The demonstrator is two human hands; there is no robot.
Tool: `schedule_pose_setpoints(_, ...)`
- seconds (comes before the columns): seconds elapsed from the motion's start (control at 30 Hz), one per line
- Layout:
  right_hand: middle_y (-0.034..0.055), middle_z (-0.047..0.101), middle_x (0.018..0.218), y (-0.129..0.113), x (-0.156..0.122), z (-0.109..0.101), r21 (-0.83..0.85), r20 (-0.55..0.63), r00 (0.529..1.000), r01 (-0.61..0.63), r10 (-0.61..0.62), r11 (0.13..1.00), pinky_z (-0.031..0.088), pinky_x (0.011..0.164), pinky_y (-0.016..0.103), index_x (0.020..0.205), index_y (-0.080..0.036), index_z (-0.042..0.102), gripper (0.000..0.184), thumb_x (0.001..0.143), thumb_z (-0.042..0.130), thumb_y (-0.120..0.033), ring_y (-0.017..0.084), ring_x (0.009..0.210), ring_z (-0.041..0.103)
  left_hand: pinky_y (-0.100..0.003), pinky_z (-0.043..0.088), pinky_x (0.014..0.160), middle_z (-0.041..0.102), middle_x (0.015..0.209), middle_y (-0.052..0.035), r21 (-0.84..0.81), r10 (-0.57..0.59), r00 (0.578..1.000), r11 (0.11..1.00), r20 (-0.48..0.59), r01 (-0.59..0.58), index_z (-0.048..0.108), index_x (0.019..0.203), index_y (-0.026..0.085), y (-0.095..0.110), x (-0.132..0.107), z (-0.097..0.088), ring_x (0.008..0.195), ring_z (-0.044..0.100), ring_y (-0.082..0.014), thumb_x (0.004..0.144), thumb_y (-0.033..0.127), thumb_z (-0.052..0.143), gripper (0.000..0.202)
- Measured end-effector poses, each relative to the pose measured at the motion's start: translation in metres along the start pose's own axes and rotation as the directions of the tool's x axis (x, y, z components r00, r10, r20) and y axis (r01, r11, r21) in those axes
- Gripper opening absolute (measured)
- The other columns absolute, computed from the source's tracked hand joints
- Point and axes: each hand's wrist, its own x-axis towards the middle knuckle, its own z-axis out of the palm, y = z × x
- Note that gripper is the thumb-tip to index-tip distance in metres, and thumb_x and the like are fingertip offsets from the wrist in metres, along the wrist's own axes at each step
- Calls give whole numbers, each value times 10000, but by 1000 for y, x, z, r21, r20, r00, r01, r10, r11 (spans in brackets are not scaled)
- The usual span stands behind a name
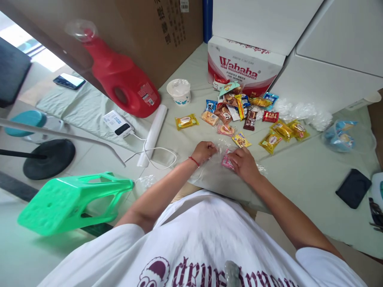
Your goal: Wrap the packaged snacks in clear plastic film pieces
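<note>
My left hand (pixel 204 152), with a red string bracelet at the wrist, pinches the edge of a clear plastic bag (pixel 220 148). In my right hand (pixel 244 164) is a small pink snack packet (pixel 226 161), held at the mouth of the bag; whether it is inside the bag I cannot tell. Just beyond my fingers lie a yellow cookie packet (pixel 241 140) and a pink-edged ring biscuit pack (pixel 226 129). Behind them is a loose heap of wrapped snacks, among them a brown cocoa bar (pixel 250 120). Several yellow-wrapped cakes (pixel 271 142) rest to the right.
A Wahaha carton (pixel 242 65) stands behind the heap, with crumpled clear bags (pixel 311 113) beside it. Leftward are a paper tub (pixel 179 92), a red jug (pixel 122 75), a white roll (pixel 153 137), a cabled power bank (pixel 118 123) and a green stool (pixel 74 203). A dark pouch (pixel 353 188) lies right.
</note>
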Motion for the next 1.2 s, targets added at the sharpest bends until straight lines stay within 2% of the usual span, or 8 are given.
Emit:
schedule_pose_setpoints(0.1, 91, 670, 919, -2, -9, -4, 149, -95, 995, 32, -17, 988, 475, 820, 389, 1123, -231, 762, 311, 1062, 462, -286, 240, 884, 563, -210, 311, 474, 490, 514, 72, 2, 3, 1000, 1000, -14, -3, 581, 650, 172, 0, 2, 0, 466, 426, -74, 729, 270, 731, 196)
schedule_pose_setpoints(0.23, 89, 655, 923, -6, -15, -17, 223, -210, 971, -70, 118, 972, 506, 830, 416, 1149, -259, 747, 315, 1066, 452, -331, 258, 918, 589, -220, 317, 476, 493, 512, 65, 15, -1, 999, 1000, -37, 2, 592, 653, 172, -2, 6, 1, 458, 430, -84, 750, 236, 691, 153)
schedule_pose_setpoints(0.43, 117, 625, 1029, -7, -10, -22, 42, -197, 969, -142, 148, 989, 478, 917, 472, 1209, -246, 712, 301, 1047, 498, -382, 295, 1011, 538, -220, 312, 473, 501, 508, 64, 38, -7, 997, 999, -78, 10, 600, 663, 176, -5, 10, 4, 441, 429, -81, 766, 237, 688, 148)
schedule_pose_setpoints(0.57, 163, 612, 1207, -2, 11, -16, -113, -79, 971, -234, 226, 966, 448, 919, 469, 1253, -198, 688, 380, 976, 644, -454, 339, 1120, 480, -220, 312, 470, 497, 504, 65, 46, -8, 996, 999, -91, 12, 604, 670, 176, -6, 10, 5, 444, 431, -83, 778, 245, 688, 153)
schedule_pose_setpoints(0.7, 118, 648, 981, 3, 22, -13, -83, -26, 962, -274, 273, 958, 445, 821, 375, 1076, -216, 752, 254, 1037, 510, -281, 274, 989, 539, -216, 305, 467, 498, 496, 65, 51, -17, 994, 998, -105, 23, 587, 649, 177, -4, 10, 6, 435, 428, -76, 774, 230, 703, 178)
schedule_pose_setpoints(0.87, 87, 617, 916, -11, 1, -6, -142, 0, 994, -107, 108, 984, 405, 657, 307, 1215, -249, 728, 356, 1066, 406, -270, 223, 846, 548, -215, 299, 469, 498, 492, 67, 38, -33, 993, 999, -110, 37, 586, 631, 173, -2, 12, 5, 432, 433, -76, 764, 191, 717, 188)
schedule_pose_setpoints(1.0, 156, 639, 1048, -35, -10, 2, -217, 192, 981, 42, 0, 975, 472, 779, 395, 1331, -204, 666, 371, 1049, 494, -374, 295, 966, 550, -221, 317, 480, 470, 490, 71, -6, -54, 993, 999, -104, 54, 555, 621, 177, 7, 8, 2, 436, 414, -77, 792, 170, 681, 212)
schedule_pose_setpoints(1.2, 278, 571, 1331, -52, -17, -1, -115, 254, 966, -9, 38, 993, 474, 1008, 581, 1467, -42, 543, 694, 974, 610, -526, 428, 1219, 493, -231, 362, 497, 562, 540, 22, -63, -27, 995, 998, 92, 32, 614, 657, 158, 31, -18, 20, 456, 488, -91, 826, 169, 627, 169)
